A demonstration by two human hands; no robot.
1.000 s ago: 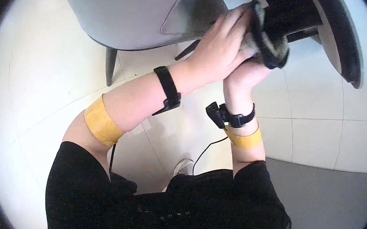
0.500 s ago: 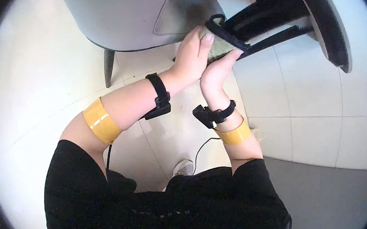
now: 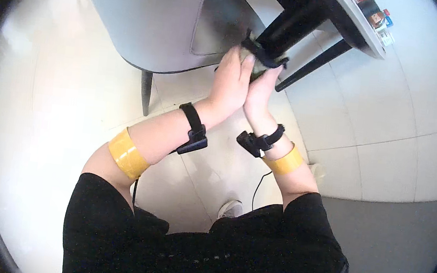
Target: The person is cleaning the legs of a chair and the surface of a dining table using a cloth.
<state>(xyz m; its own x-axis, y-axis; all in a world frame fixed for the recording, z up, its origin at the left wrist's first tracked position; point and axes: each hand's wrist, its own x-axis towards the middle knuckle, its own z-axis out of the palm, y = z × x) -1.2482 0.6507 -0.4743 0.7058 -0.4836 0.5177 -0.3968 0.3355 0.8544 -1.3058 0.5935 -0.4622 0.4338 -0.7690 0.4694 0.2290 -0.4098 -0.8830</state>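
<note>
Both my hands are around a grey-green fabric piece with a black edge, which sits at the end of a thick black table leg. My left hand presses its left side, with the fingers together and pointing up the leg. My right hand closes on the other side, its wrist close to the left one. Much of the fabric is hidden between my palms, and its exact kind cannot be made out. Black straps with small boxes circle both wrists.
A grey chair stands left of the table leg. At the upper right is the table's edge, with several small packages on it. A second, thinner dark leg slants to the floor. A grey mat lies at the lower right.
The view has shifted, so the table edge sits higher and packages on it now show. My hands stay around the fabric, slightly lower in the picture.
</note>
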